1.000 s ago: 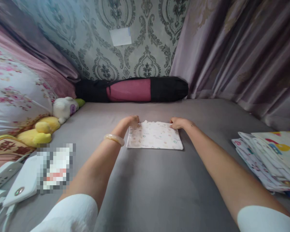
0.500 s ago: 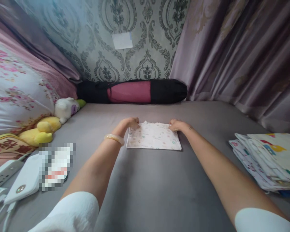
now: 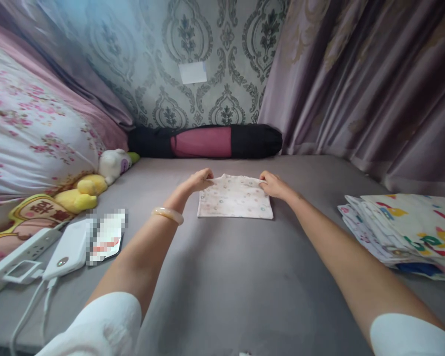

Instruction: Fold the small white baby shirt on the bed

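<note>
A small folded white cloth [image 3: 235, 198] with pale printed dots lies flat on the grey bed sheet [image 3: 222, 277] ahead of me. My left hand [image 3: 199, 180] pinches its far left corner, a pale bangle on that wrist. My right hand [image 3: 271, 184] pinches the far right corner. Both arms stretch forward from white sleeves.
A stack of folded printed cloths [image 3: 400, 227] lies at the right. A black and pink rolled bag [image 3: 207, 141] rests against the patterned wall. Plush toys [image 3: 96, 180], a floral pillow [image 3: 33, 133], a power strip [image 3: 18, 254] and a white power bank [image 3: 68, 249] sit at the left. Curtains hang at the right.
My hands keep their hold on the cloth's far corners. The view has tilted and shifted slightly, so the cloth and side items sit a little differently in the picture.
</note>
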`<state>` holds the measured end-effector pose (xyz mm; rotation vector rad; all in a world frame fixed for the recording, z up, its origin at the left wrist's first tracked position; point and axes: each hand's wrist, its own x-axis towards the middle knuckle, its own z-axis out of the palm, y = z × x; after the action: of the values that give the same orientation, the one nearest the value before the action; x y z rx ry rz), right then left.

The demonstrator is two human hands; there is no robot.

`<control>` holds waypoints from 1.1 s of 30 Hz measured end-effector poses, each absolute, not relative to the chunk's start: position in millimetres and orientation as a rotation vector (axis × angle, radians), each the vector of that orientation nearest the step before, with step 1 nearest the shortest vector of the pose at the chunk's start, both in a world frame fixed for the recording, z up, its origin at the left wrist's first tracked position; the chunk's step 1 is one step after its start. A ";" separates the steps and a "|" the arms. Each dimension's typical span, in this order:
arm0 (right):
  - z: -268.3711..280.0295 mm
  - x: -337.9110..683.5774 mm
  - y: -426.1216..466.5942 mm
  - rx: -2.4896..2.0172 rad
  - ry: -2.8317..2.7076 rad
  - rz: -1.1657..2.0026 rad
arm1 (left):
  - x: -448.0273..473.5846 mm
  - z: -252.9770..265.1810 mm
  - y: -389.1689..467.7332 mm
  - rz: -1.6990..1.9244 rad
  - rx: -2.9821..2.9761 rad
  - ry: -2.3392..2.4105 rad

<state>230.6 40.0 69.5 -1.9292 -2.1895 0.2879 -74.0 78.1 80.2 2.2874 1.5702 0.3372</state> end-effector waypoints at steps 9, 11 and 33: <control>117.2 244.7 22.1 -1.623 -2.309 0.427 | -88.1 125.5 56.1 0.247 2.326 1.300; 125.5 246.1 17.5 -1.616 -2.286 0.430 | -90.2 133.3 51.0 0.296 2.314 1.276; 80.7 247.5 -62.4 -1.421 -2.280 -0.187 | -96.0 71.3 -25.6 0.674 2.710 1.314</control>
<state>247.5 -62.4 80.7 -1.4215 -2.2802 -0.1871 -96.0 -25.6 71.3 2.7103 1.3142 0.6742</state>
